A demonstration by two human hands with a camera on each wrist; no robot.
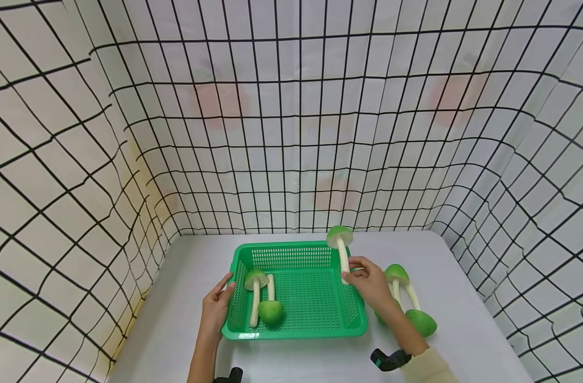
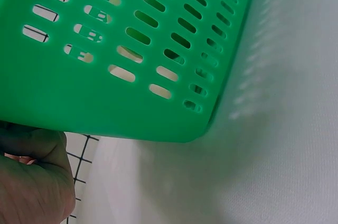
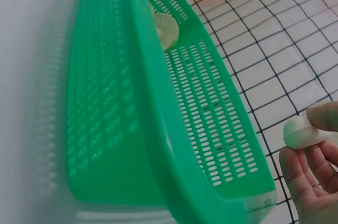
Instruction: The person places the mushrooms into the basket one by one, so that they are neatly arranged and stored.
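Observation:
A green plastic basket (image 1: pixel 301 334) stands on the white table. The left hand (image 1: pixel 216 308) grips its left rim, thumb on the inner side; the left wrist view shows this hand (image 2: pixel 37 176) at the basket's edge (image 2: pixel 105 113). Above the basket's right side, the right hand (image 1: pixel 368 282) pinches the lower stem of a green-capped toy mushroom (image 1: pixel 343 255), cap up. In the right wrist view the right hand (image 3: pixel 314 176) holds the stem's end (image 3: pixel 303 133) between thumb and fingers. Inside the basket at the left lie two mushrooms, one (image 1: pixel 255 298) cap to the back, one (image 1: pixel 271 313) cap to the front.
Several more green-capped mushrooms (image 1: pixel 421 322) lie on the table (image 1: pixel 454 340) right of the basket, partly behind the right forearm. Black wire grid (image 1: pixel 291 159) with white sheeting behind it encloses the table at the back and both sides. Dark wrist devices (image 1: pixel 389 360) are on both arms.

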